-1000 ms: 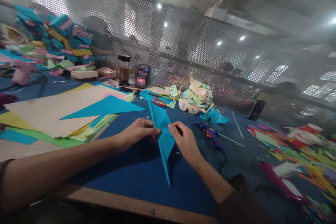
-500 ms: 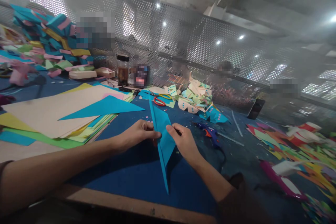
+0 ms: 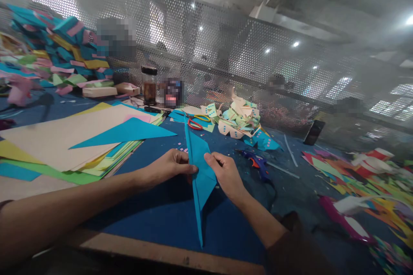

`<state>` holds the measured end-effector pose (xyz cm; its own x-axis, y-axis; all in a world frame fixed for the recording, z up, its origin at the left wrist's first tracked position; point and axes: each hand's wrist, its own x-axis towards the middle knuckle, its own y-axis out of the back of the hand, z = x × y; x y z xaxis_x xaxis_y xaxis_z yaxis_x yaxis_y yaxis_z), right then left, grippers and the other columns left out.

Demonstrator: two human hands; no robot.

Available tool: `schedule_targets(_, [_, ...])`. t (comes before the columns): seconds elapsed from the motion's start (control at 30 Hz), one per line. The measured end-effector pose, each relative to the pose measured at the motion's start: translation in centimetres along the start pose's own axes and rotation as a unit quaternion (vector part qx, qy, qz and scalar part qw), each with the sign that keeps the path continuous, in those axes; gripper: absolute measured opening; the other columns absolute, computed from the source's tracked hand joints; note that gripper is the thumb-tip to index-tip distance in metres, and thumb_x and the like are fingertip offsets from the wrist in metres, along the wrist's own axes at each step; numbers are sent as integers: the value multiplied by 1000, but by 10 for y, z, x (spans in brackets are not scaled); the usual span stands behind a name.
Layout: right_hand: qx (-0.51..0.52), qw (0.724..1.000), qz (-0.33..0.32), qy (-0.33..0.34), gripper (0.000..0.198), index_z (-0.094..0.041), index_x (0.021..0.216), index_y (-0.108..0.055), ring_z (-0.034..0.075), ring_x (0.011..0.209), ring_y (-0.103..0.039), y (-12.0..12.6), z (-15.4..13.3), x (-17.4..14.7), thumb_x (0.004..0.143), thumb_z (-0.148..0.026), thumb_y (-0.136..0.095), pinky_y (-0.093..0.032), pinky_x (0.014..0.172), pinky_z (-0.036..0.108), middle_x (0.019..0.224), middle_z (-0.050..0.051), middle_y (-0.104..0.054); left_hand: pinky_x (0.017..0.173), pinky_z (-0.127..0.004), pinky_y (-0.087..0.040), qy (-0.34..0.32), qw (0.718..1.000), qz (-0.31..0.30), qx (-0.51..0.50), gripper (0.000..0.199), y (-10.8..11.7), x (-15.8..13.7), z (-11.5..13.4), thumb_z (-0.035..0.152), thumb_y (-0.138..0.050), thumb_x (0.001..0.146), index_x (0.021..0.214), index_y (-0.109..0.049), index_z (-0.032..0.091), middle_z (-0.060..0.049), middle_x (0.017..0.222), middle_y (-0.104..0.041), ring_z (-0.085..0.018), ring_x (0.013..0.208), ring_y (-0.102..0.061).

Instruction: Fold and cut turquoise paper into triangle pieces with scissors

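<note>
A folded sheet of blue paper [image 3: 200, 159] stands on edge between my hands, its long narrow fold running from near the scissors down toward the table's front edge. My left hand [image 3: 174, 164] pinches the folded edge between thumb and fingers. On the other side my right hand [image 3: 224, 172] grips the right-hand corner of the paper, thumb on top. Left of them, a blue paper triangle [image 3: 129, 133] lies on a stack of coloured sheets [image 3: 93, 137]. Scissors [image 3: 195, 124] with red and yellow handles lie just beyond the paper's far tip.
A blue glue gun [image 3: 258, 164] lies right of my hands, near glue sticks [image 3: 292, 150]. Behind are folded paper pieces [image 3: 240, 116], a lidded jar [image 3: 149, 86] and a phone [image 3: 314, 132]. Paper scraps [image 3: 364, 176] cover the right side. A perforated metal screen [image 3: 187, 43] borders the table.
The folded paper has turned slightly, its near tip shifting left and a little closer to me. Both hands keep their hold in nearly the same place.
</note>
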<state>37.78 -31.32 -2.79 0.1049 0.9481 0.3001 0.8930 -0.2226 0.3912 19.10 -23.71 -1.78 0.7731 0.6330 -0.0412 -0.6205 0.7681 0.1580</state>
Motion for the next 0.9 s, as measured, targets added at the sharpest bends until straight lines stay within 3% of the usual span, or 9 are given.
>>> schedule_targets(0.13, [18, 1000, 2, -14, 51, -21, 62, -33, 11, 60, -27, 0, 2, 0, 95, -56, -50, -23, 54, 27, 63, -5, -25, 64, -27, -44, 1, 1000, -17, -7, 31, 1, 1, -2, 44, -79, 71, 62, -71, 16, -4, 66, -71, -16, 64, -60])
schedule_targets(0.33, [5, 1000, 10, 8, 40, -20, 70, -50, 12, 63, -35, 1, 0, 1, 96, -50, -53, -28, 58, 26, 65, -5, -34, 61, -25, -40, 13, 999, -38, 9, 32, 1, 1, -3, 43, -77, 75, 62, -72, 15, -3, 64, -70, -13, 61, -56])
schedule_targets(0.53, [16, 1000, 23, 5, 47, -21, 63, -37, 11, 60, -31, 1, -3, -1, 97, -51, -50, -25, 56, 27, 63, -5, -28, 59, -25, -37, 18, 999, -42, 17, 34, 0, 0, -1, 45, -77, 75, 61, -72, 14, -3, 63, -68, -13, 59, -53])
schedule_targets(0.73, [20, 1000, 21, 9, 35, -20, 73, -51, 12, 61, -35, 1, -2, 1, 96, -46, -52, -28, 58, 27, 65, -5, -36, 58, -24, -37, 15, 998, -54, 14, 33, 1, 0, -4, 44, -77, 75, 62, -71, 14, -3, 62, -69, -13, 59, -53])
schedule_targets(0.9, [25, 999, 29, 3, 40, -20, 66, -44, 12, 60, -32, 2, -5, 0, 96, -46, -52, -26, 57, 27, 63, -5, -31, 54, -24, -32, 3, 998, -52, 40, 35, 1, 0, -5, 44, -74, 77, 60, -70, 15, -3, 61, -68, -11, 55, -49])
